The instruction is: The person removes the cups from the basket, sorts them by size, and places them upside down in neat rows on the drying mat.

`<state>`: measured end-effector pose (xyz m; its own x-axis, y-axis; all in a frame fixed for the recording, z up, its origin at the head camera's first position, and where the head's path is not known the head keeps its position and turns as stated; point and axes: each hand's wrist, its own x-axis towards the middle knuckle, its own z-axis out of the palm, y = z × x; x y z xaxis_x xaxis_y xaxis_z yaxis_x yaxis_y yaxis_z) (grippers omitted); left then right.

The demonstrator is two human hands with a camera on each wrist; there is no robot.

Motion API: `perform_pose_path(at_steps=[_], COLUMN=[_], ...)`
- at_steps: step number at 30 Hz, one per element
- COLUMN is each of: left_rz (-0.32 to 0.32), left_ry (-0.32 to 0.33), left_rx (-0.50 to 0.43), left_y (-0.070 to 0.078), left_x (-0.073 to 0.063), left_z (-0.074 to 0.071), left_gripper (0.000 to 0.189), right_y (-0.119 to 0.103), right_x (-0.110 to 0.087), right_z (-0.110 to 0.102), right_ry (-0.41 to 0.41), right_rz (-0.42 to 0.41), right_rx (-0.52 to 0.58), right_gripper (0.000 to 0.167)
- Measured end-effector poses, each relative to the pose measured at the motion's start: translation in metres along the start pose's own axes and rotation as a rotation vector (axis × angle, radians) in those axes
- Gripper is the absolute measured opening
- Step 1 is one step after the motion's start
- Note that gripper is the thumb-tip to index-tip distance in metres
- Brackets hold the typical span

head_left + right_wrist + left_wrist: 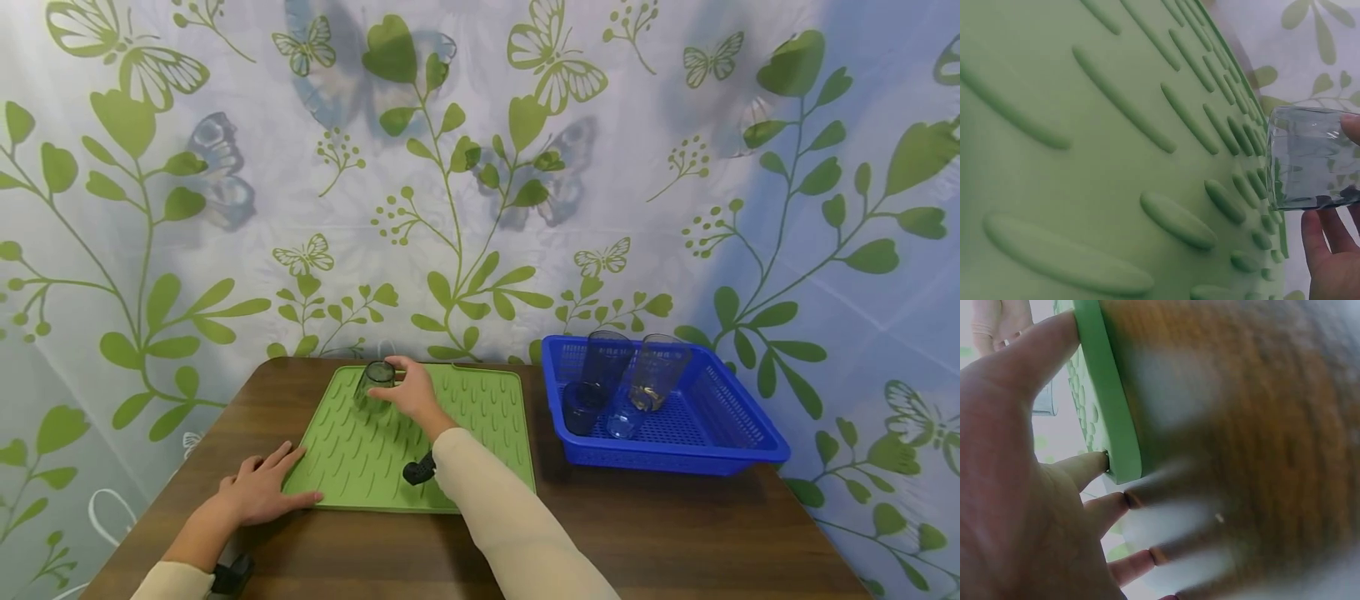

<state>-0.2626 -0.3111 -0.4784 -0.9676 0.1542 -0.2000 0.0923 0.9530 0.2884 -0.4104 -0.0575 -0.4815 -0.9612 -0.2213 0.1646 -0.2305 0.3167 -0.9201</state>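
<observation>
Short drinking glass (375, 383), see-through, greyish, straight-sided, smooth and shiny; green mat (450, 450) under it, matte, rubbery-looking, thick-edged, rows of raised elongated ridges. Table (675, 517) brown wood grain, rounded back left corner. Basket (675, 460) blue, plastic-looking, perforated walls and floor, set right of mat; in it a tall dark glass (604, 365), a tall clear glass (660, 367), a short dark glass (582, 410) and a small bluish glass (622, 418). Curtain (465, 250) behind, pale, thin, green leaf and butterfly print. Short drinking glass is at mat's back left part, in right hand (411, 392), well apart from left hand (262, 492); base at mat surface or just over it, cannot tell which. Right hand pinches glass between thumb and fingers near its rim end, fingers bent around the side. Left hand spread, palm down, at mat's front left corner: thumb and index touch mat edge, other fingers on wood. Right arm reaches forward and leftward over mat, cream sleeve (510, 517); left forearm comes in from lower left, black wrist device (234, 575) on it.
</observation>
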Motion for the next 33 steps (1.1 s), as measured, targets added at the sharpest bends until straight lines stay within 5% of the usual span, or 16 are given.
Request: perform_pose_path(at_steps=[33], left_rz=[0.016], left_ry=[-0.014], left_rx=[-0.032], left_y=[-0.003], left_x=[0.001], left_z=[0.001], left_gripper=[0.101], right_y=[0.002], right_x=[0.007], right_z=[0.024], right_ry=[0.064], right_rz=[0.121], right_rx=[-0.071], right_gripper=[0.066])
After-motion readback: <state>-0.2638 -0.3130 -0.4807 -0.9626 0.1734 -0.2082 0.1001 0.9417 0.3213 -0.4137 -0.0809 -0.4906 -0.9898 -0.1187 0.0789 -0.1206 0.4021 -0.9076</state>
